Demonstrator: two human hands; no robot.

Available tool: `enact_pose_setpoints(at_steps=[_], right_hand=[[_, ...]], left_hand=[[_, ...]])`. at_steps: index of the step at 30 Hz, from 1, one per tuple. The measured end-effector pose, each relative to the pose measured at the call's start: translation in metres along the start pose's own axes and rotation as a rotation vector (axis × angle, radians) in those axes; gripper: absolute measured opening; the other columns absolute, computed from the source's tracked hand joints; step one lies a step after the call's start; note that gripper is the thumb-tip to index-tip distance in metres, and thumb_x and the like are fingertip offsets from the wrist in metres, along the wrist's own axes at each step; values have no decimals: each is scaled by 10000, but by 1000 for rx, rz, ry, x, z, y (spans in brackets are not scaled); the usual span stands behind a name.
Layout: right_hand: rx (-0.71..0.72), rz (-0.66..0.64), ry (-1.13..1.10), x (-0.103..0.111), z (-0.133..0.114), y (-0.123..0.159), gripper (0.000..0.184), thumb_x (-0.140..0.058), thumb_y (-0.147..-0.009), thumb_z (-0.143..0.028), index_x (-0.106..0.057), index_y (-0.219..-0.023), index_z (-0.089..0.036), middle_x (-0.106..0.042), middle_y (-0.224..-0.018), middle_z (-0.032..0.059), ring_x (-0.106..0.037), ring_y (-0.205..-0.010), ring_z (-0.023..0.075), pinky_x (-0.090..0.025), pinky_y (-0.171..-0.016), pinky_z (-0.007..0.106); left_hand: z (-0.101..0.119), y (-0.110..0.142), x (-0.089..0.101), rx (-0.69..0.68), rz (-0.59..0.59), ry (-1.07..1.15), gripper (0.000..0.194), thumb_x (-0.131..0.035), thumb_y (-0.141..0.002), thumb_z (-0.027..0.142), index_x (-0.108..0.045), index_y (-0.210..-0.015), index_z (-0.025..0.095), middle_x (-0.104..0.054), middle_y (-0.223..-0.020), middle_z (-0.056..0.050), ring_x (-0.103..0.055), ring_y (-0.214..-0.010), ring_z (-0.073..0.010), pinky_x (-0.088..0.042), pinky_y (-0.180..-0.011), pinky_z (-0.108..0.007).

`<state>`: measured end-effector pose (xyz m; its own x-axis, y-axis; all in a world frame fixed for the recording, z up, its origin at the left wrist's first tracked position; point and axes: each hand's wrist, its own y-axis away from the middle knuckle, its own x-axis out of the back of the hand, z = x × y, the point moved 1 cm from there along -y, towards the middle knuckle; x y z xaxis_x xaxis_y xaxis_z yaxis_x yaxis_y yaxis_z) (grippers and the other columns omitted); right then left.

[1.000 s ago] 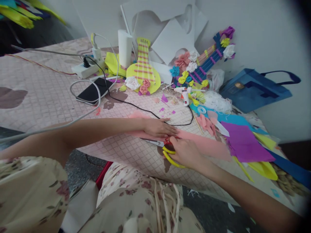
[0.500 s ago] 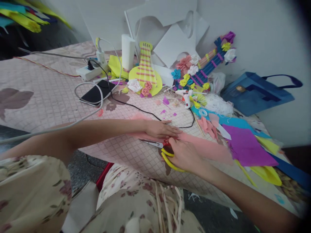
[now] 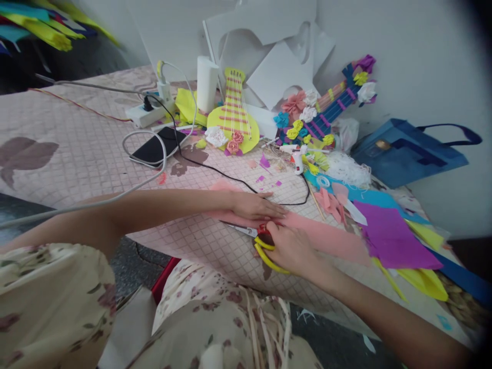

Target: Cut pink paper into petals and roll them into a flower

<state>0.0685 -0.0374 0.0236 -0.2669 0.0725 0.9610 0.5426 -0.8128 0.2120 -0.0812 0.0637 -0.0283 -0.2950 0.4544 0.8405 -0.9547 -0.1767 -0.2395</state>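
Pink paper (image 3: 326, 238), thin and strip-like, lies on the cloth-covered desk (image 3: 200, 246), passing under the left hand and out beyond the right. Left hand (image 3: 257, 206) laid flat on it, palm down, thumb set apart, grasping nothing. Right hand (image 3: 294, 249) closed round the handles of the scissors (image 3: 249, 231), blades pointing left along the paper's near edge, just on the wearer's side of the left hand. Blades look close together; cannot tell whether they bite the paper. Main hazard, in my judgement: left fingertips sit right beside the scissors' red inner grip, so a shift of either hand could bring skin toward the blades. Second: paper this light could skid or crease if the left palm eases off, and a cut would then wander; the quilted cloth beneath might also get nipped. Far end of the strip runs up to the purple paper (image 3: 397, 234), right of the right hand, so a tug could drag both. Black cord (image 3: 230, 177) curves just past the left fingers to the glue gun (image 3: 298, 163), beyond both hands; a snag there could pull the gun over loose scraps. Whether it is hot, cannot tell.
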Motion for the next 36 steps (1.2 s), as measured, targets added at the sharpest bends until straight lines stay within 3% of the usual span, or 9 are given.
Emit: enact_pose_setpoints(at_steps=[3,7,13,19,36], right_hand=[[-2,10,-26,1,-1,0,445,-488,-796,-563,-520,-965,-153,-692,-877,114,-658,-786,286,-358,-580,301],[-25,-7,-41,4,-1,0,428,-501,-784,-569,-525,-913,-162,-686,-818,101,-657,-761,282,-345,-566,300],[-25,1,-69,4,0,3,338,-479,-814,-492,-518,-919,-173,-679,-824,87,-654,-758,266,-336,-568,300],[-15,-2,-80,5,0,1,355,-485,-809,-498,-517,-948,-172,-678,-833,83,-652,-756,273,-336,-563,302],[10,-34,-48,12,-11,-11,408,-458,-821,-556,-522,-923,-166,-675,-789,100,-658,-727,269,-351,-550,292]], left_hand=[[1,-2,4,-2,6,25,496,-330,-928,302,-336,-1410,183,-363,-1452,-83,-257,-1370,-177,30,-1132,-391],[10,6,24,-16,51,-19,467,-341,-925,276,-383,-1387,220,-370,-1449,-56,-253,-1372,-183,9,-1137,-406],[22,54,47,140,-66,-87,457,-356,-918,244,-402,-1370,294,-315,-1472,-6,-224,-1382,-184,88,-1124,-430],[22,80,42,139,-38,-91,469,-356,-919,258,-366,-1387,293,-328,-1468,-20,-250,-1372,-178,89,-1119,-425],[17,82,36,166,52,33,436,-411,-905,287,-444,-1339,313,-437,-1405,-13,-311,-1344,-174,44,-1126,-388]])
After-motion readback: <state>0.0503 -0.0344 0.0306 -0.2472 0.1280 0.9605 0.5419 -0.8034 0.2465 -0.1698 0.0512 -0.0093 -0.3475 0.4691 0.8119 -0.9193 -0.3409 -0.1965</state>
